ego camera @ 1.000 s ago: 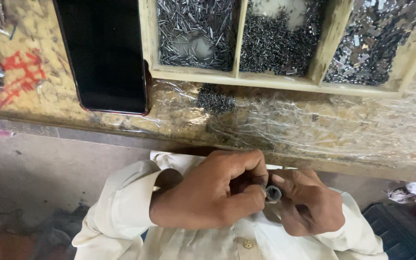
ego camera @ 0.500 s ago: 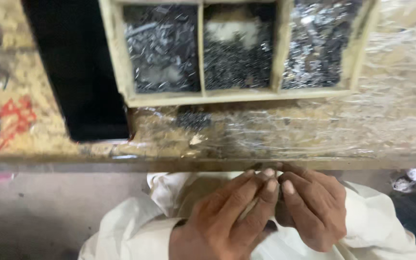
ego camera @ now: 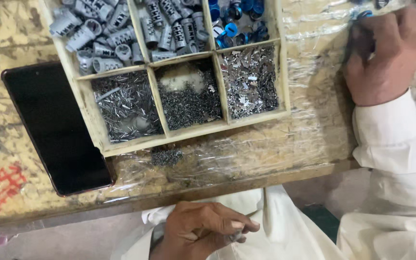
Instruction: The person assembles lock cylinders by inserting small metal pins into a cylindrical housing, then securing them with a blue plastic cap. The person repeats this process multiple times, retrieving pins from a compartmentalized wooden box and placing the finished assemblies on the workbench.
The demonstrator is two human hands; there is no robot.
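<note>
A worn wooden workbench (ego camera: 285,144), covered in crinkled clear plastic film, fills most of the frame. On it, in the upper middle, sits a pale wooden tray (ego camera: 188,132) split into compartments: grey metal cylinders (ego camera: 116,29) along the top row, blue caps (ego camera: 239,19) at the top right cell, thin pins (ego camera: 121,103) in the lower left cell, tiny dark pins (ego camera: 188,103) in the middle one, and small flat silver plates (ego camera: 249,82) in the lower right one. A little heap of dark pins (ego camera: 166,156) lies loose on the bench just below the tray. A black phone (ego camera: 56,127) lies screen-up to the left of the tray.

At the bottom centre, below the bench edge, the left hand (ego camera: 203,231) is curled, its fingertips pinching a small metal part (ego camera: 234,237) that is mostly hidden. At the upper right, the right hand (ego camera: 386,58) reaches onto the bench, fingers bent down over something near the frame edge; whether it grips anything I cannot tell. White sleeves (ego camera: 391,139) cover both arms.
</note>
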